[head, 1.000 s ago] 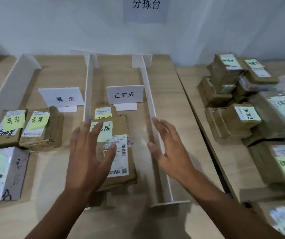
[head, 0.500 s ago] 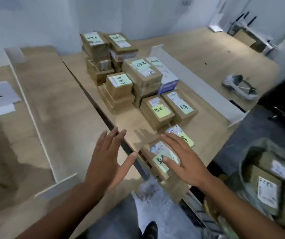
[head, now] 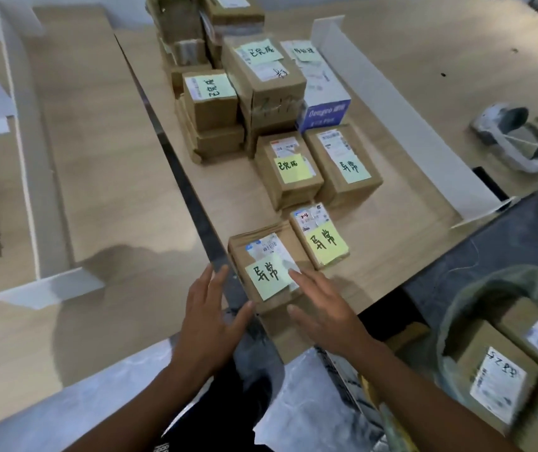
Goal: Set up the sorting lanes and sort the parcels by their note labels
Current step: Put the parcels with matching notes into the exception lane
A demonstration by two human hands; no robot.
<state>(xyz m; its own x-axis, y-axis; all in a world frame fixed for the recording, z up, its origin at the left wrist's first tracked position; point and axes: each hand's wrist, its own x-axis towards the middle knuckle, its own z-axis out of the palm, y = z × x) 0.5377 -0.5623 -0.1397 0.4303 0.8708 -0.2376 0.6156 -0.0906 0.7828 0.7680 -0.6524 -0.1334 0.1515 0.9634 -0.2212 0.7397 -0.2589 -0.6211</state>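
- Step in hand, likely: sorting, with the nearest parcel [head: 243,251] as target; lying at the near edge of the right-hand table [head: 391,249], yellow note [head: 267,275] on top reading 异常
- Hands both released, nothing grasped; left hand [head: 209,318] spread flat, thumb close to the parcel's near corner; right hand [head: 323,308] flat too, fingertips over the note's edge
- Next, probably: closing on both sides, lifting, carrying left to the matching lane beyond the white divider [head: 29,177]

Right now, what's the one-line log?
parcel: yellow note on top | left hand: open, beside it | right hand: open, fingers on it
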